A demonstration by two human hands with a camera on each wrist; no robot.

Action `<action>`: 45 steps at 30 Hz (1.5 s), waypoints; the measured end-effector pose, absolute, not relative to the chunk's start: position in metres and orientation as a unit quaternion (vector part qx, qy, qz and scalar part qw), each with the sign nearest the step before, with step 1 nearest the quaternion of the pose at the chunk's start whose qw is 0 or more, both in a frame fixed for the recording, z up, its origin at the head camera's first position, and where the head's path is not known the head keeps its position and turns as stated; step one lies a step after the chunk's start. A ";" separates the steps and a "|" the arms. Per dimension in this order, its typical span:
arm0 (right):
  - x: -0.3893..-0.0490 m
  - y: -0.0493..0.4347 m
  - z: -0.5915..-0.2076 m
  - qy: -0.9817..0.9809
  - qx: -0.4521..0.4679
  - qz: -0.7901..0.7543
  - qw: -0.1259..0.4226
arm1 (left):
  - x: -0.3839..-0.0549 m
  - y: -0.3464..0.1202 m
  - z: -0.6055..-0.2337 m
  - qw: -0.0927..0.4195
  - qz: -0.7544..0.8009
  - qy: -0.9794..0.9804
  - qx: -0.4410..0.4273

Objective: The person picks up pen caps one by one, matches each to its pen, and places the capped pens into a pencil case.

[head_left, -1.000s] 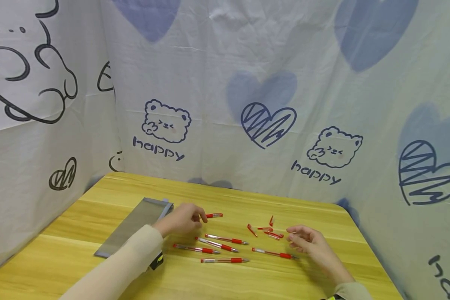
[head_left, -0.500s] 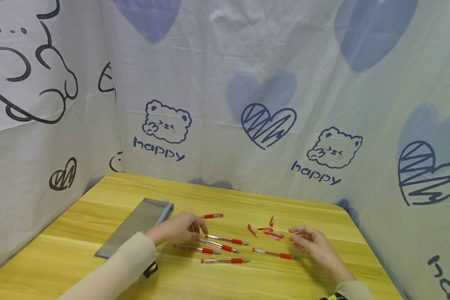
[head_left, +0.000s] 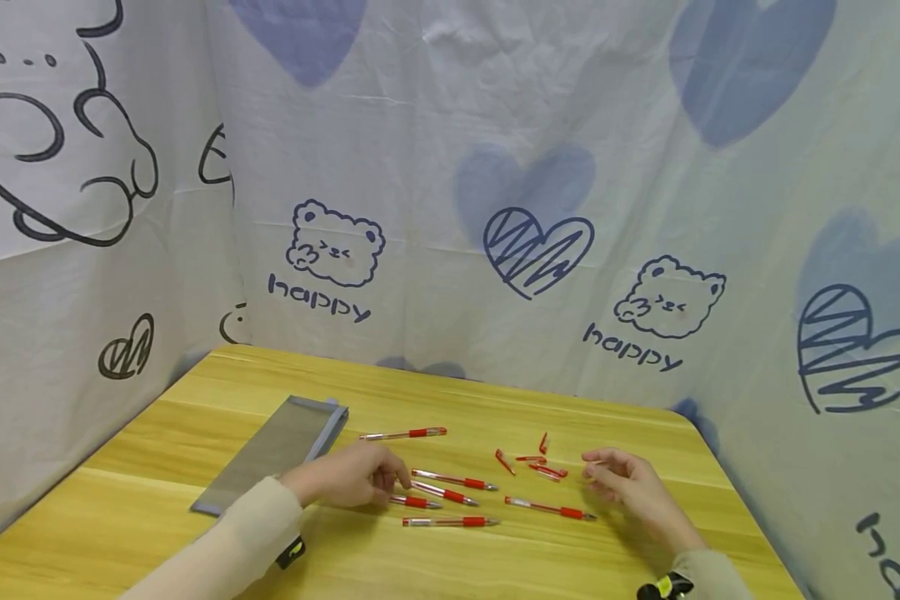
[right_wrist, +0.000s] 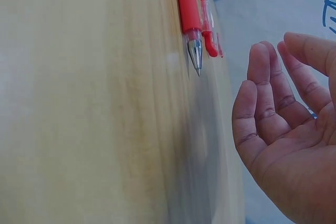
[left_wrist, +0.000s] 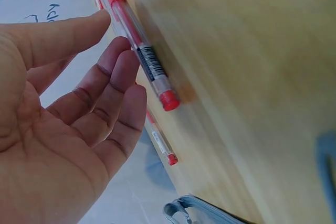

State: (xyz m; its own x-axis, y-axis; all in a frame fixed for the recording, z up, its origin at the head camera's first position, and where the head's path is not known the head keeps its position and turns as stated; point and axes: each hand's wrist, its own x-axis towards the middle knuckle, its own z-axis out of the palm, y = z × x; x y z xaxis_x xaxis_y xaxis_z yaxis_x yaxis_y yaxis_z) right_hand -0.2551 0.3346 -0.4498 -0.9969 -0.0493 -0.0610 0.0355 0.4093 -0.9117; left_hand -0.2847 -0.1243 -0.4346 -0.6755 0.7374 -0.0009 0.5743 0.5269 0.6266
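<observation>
Hovering with left hand (head_left: 352, 473), with fingers loosely bent and thumb apart, right beside 1 red gel pen (left_wrist: 152, 66) at the fingertips; cannot tell whether touching. Holding right hand (head_left: 630, 483) relaxed and half-curled, near the metal tip of another red gel pen (right_wrist: 189, 11) and right of red pen caps (head_left: 505, 461). Also on the wooden table (head_left: 555, 558): 4 more pens (head_left: 450, 522).

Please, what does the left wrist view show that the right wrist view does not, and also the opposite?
Only the left wrist view shows the left grip, the barcode label and red end of one pen, and part of the pouch.

Only the right wrist view shows the right grip and the metal tip of another pen.

Both share the table and the cloth.
</observation>
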 end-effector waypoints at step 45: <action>-0.306 0.313 -0.451 0.884 -0.022 -0.465 0.042 | -0.279 -0.128 -0.444 0.151 0.313 0.862 0.369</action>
